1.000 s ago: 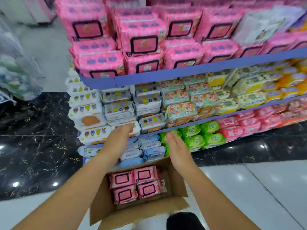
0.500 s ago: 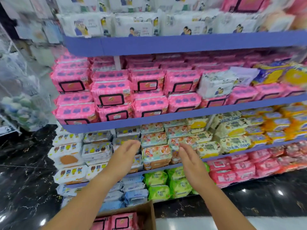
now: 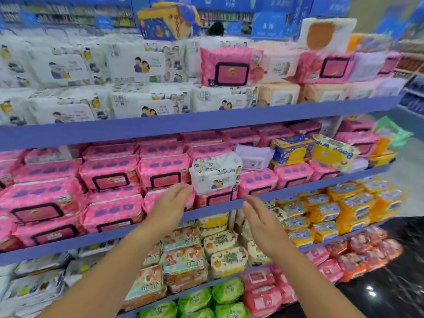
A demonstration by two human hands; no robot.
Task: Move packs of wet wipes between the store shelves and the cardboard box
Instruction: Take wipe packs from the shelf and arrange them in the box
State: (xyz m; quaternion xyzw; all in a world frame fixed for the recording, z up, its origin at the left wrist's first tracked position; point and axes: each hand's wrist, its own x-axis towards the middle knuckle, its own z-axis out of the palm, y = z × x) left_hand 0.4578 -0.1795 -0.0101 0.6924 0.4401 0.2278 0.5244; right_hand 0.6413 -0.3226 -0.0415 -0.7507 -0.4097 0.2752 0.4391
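Both hands empty. Left hand (image 3: 171,203) and right hand (image 3: 260,220) are up, fingers straight and together, palms facing, in front of the blue shelf edge (image 3: 206,121). Pink packs (image 3: 110,173) fill the middle shelf. The white cartoon pack (image 3: 215,173) sits among them just beside the left fingertips; contact unclear. Readable: "Baby Wipes", upside down, on the tilted yellow pack (image 3: 335,154); same words on the cream pack (image 3: 226,258) below. Other print is blurred. Glossy black marble floor (image 3: 390,294) at lower right; blue signage (image 3: 270,17) behind.
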